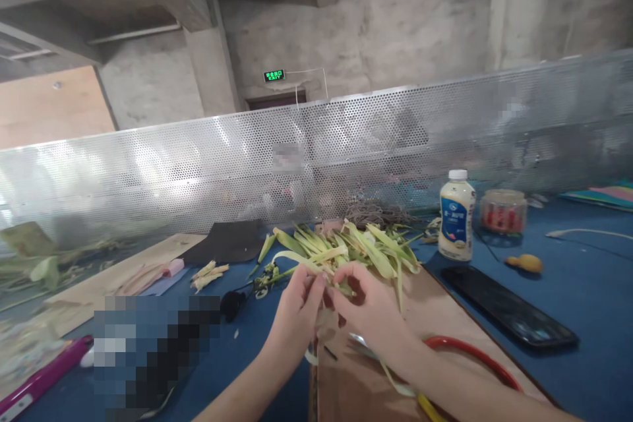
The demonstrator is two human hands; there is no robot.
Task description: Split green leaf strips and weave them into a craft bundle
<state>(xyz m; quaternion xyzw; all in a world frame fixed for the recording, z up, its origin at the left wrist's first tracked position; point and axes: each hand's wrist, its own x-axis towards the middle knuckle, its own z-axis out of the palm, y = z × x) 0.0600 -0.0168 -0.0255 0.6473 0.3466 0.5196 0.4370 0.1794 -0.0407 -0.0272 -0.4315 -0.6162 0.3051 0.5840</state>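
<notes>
My left hand [301, 303] and my right hand [363, 303] meet over the near side of a board, thumbs and fingers pinched together. Between them is a pale green strip of corn husk [342, 287], and its folded part is mostly hidden by the fingers. Just beyond the hands lies a loose pile of green and yellowish corn husks [390, 254]. Below my right forearm, on the brown board [425, 306], a tool with a red curved handle [475, 351] is partly covered; a yellow piece [429, 407] shows near the bottom edge.
On the right stand a white-capped bottle [455, 217] and a glass jar [503, 212], with a black phone [509, 308] and a small yellow gourd [527, 264] nearby. Pink strips [148, 277] and a purple-handled tool [44, 376] lie left. A perforated metal screen [222, 158] borders the blue table.
</notes>
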